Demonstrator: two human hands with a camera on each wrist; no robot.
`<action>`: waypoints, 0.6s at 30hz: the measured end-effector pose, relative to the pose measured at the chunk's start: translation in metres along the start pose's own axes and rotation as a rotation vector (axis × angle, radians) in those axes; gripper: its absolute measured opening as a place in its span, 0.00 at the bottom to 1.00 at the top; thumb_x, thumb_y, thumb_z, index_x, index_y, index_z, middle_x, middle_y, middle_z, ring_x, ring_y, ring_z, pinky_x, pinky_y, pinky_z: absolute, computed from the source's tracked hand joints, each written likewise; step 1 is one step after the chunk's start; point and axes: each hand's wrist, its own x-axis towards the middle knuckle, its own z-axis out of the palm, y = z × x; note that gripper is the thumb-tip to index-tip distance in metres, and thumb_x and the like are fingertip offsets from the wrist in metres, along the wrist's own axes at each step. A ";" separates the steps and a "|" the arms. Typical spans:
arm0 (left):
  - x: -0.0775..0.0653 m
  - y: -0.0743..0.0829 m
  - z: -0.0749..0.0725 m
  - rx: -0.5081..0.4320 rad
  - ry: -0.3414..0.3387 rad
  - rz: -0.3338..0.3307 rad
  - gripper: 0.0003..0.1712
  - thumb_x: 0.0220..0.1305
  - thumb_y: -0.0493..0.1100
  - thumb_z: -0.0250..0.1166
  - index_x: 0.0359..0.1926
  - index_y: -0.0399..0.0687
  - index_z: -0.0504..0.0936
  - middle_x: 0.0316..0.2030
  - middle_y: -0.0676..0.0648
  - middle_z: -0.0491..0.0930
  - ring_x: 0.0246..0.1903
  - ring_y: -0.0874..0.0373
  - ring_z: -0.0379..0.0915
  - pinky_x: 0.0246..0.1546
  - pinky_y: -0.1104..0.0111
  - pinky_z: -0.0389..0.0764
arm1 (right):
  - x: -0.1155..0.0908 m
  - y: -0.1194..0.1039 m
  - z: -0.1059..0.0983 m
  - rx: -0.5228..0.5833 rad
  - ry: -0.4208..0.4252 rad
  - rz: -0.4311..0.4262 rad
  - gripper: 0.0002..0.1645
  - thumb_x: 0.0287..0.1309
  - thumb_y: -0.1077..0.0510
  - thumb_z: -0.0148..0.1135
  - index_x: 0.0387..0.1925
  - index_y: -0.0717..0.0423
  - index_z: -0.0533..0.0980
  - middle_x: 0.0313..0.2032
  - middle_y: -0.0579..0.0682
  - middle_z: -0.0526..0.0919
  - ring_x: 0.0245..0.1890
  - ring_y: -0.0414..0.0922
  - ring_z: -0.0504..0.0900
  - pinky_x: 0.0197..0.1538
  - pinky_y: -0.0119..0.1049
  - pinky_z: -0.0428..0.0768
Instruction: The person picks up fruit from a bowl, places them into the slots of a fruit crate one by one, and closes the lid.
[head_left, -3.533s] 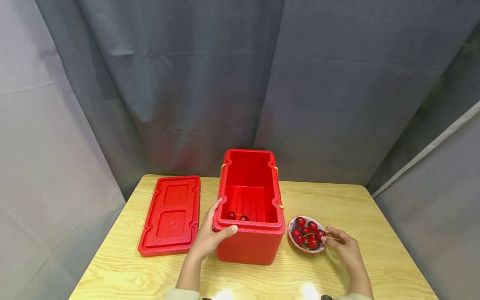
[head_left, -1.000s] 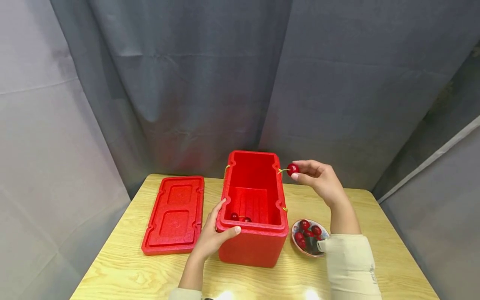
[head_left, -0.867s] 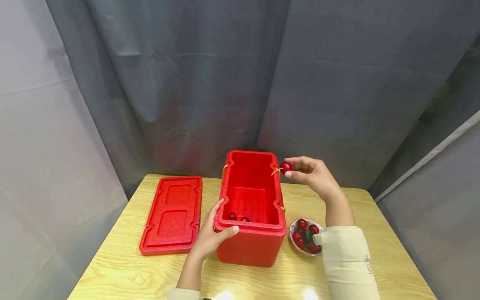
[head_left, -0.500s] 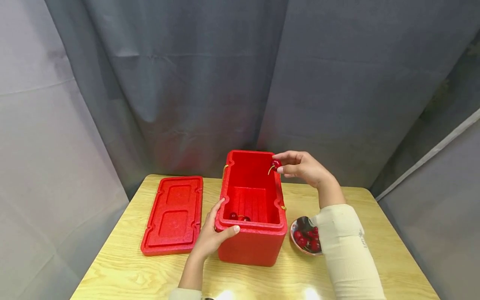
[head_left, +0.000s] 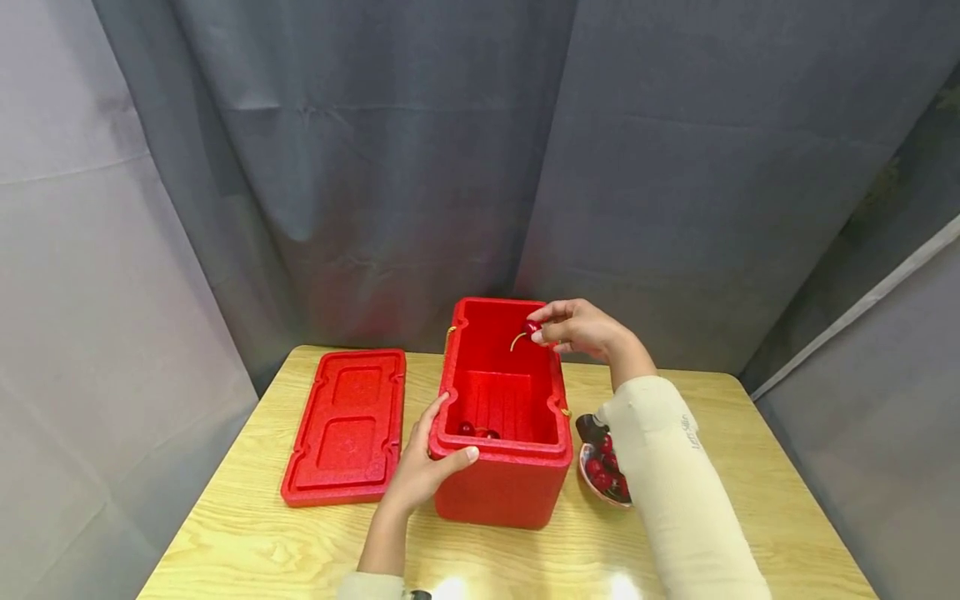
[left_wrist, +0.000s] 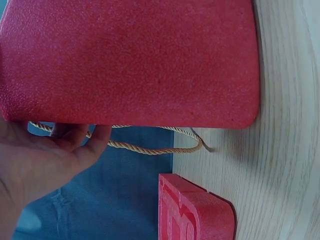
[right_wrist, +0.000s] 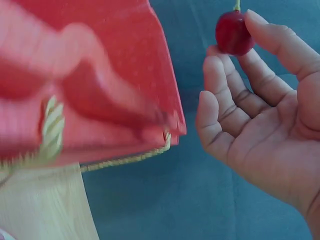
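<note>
A red foam box (head_left: 498,497) with rope at its sides stands uncovered mid-table. My left hand (head_left: 422,473) grips its near left corner, thumb across the front rim; in the left wrist view my fingers (left_wrist: 95,145) bend along the side, near a yellow rope handle (left_wrist: 145,149). Over the far right part of the box, my right hand (head_left: 579,327) pinches a red cherry (head_left: 532,327) between thumb and fingertips, its stem pointing left. The right wrist view shows that cherry (right_wrist: 234,35) at the fingertips. Two dark red cherries (head_left: 467,428) lie inside the box at its near end.
A patterned bowl (head_left: 584,477) with several cherries stands right of the box, partly hidden by my right sleeve (head_left: 675,475). The red lid (head_left: 347,425) lies left of the box. Grey curtains (head_left: 405,167) rise behind the wooden table (head_left: 262,542).
My right hand has left the bowl with a cherry, risen past the box's right edge and moved left over the opening. My left hand keeps its grip on the corner.
</note>
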 end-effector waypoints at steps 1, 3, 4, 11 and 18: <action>0.000 -0.002 0.000 -0.003 0.002 0.008 0.49 0.47 0.50 0.73 0.67 0.72 0.56 0.62 0.47 0.57 0.58 0.48 0.59 0.48 0.59 0.74 | 0.002 -0.002 0.002 -0.001 -0.003 0.006 0.23 0.55 0.62 0.64 0.52 0.65 0.72 0.43 0.57 0.78 0.42 0.57 0.74 0.49 0.52 0.74; 0.001 -0.003 -0.001 -0.009 0.006 0.024 0.49 0.47 0.50 0.73 0.67 0.73 0.57 0.62 0.47 0.57 0.58 0.48 0.60 0.47 0.59 0.75 | 0.005 -0.005 0.007 0.006 -0.012 0.015 0.22 0.54 0.61 0.64 0.52 0.63 0.73 0.44 0.57 0.78 0.42 0.57 0.74 0.49 0.52 0.74; 0.001 -0.004 -0.002 -0.012 0.007 0.031 0.49 0.47 0.50 0.73 0.67 0.74 0.57 0.61 0.47 0.57 0.58 0.48 0.60 0.47 0.59 0.75 | 0.008 -0.006 0.010 0.002 -0.018 0.017 0.23 0.54 0.61 0.65 0.52 0.62 0.74 0.45 0.57 0.78 0.43 0.56 0.74 0.49 0.52 0.74; -0.002 0.000 -0.004 -0.006 0.012 0.031 0.49 0.48 0.49 0.73 0.68 0.69 0.56 0.62 0.47 0.57 0.58 0.49 0.60 0.48 0.60 0.74 | 0.025 -0.010 0.029 -0.101 -0.059 0.079 0.24 0.53 0.59 0.66 0.54 0.60 0.75 0.46 0.54 0.79 0.48 0.59 0.73 0.51 0.51 0.73; -0.014 0.027 0.001 0.020 -0.009 0.036 0.49 0.51 0.46 0.71 0.70 0.54 0.53 0.62 0.42 0.57 0.58 0.46 0.60 0.48 0.60 0.74 | 0.033 -0.004 0.035 -0.133 -0.040 0.160 0.21 0.52 0.61 0.66 0.51 0.58 0.77 0.42 0.53 0.82 0.48 0.57 0.75 0.48 0.47 0.74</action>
